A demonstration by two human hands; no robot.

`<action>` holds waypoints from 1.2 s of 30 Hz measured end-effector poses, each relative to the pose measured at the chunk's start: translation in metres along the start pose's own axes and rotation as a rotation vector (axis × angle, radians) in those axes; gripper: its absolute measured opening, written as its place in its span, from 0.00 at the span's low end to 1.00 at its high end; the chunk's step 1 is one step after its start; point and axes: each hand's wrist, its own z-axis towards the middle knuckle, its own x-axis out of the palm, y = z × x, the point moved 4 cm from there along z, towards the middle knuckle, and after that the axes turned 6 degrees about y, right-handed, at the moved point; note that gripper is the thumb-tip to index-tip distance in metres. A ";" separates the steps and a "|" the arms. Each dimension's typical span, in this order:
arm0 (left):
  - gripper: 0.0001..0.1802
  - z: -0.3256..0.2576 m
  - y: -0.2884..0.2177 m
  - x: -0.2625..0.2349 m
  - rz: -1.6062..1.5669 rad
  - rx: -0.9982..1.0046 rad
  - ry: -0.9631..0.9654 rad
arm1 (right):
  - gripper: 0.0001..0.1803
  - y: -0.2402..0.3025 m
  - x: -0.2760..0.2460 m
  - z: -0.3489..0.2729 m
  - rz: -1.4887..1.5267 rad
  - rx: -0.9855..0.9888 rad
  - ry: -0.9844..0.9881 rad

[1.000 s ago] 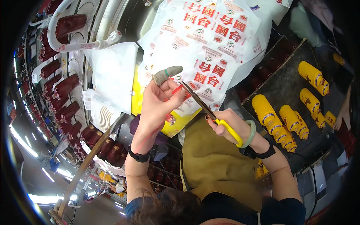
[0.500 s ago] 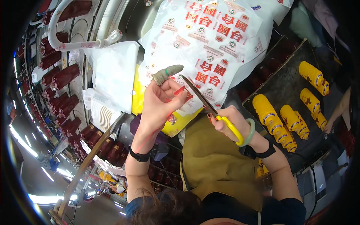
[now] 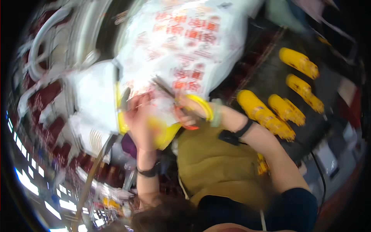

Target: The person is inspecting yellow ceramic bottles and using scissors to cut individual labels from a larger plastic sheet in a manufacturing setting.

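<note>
My right hand (image 3: 191,108) grips scissors with a yellow handle (image 3: 203,103). Their dark blades point up and left over a white plastic sheet (image 3: 154,50) printed in red. My left hand (image 3: 140,118) hovers left of the blade tips, over the sheet and a yellow surface (image 3: 167,136). Motion smears its fingers, so whether they hold anything is not visible. A grey-green finger cover (image 3: 125,99) shows on one of its fingers. Below the scissors handle, a small orange-red piece (image 3: 191,127) appears at my right hand.
Yellow bottle-shaped pieces (image 3: 259,112) lie on a dark tray (image 3: 262,77) at right. White sheets (image 3: 92,92) lie at left, near a curved white pipe (image 3: 36,50) and dark red pieces (image 3: 52,94). A thin wooden bar (image 3: 91,176) crosses the lower left.
The view has shifted and blurred. My left hand, earlier pinching a red strip near the blades, now shows smeared fingers. My right hand still holds the scissors.
</note>
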 end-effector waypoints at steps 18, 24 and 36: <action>0.23 -0.029 -0.003 0.035 -0.207 -0.001 0.229 | 0.22 0.044 0.020 -0.024 -0.434 -0.736 -0.515; 0.24 -0.027 0.000 0.025 -0.081 0.015 0.241 | 0.17 0.050 0.019 -0.037 -0.352 -0.730 -0.519; 0.26 -0.009 -0.018 0.053 -0.524 -0.094 0.278 | 0.19 0.017 0.011 -0.079 -0.377 -0.549 -0.421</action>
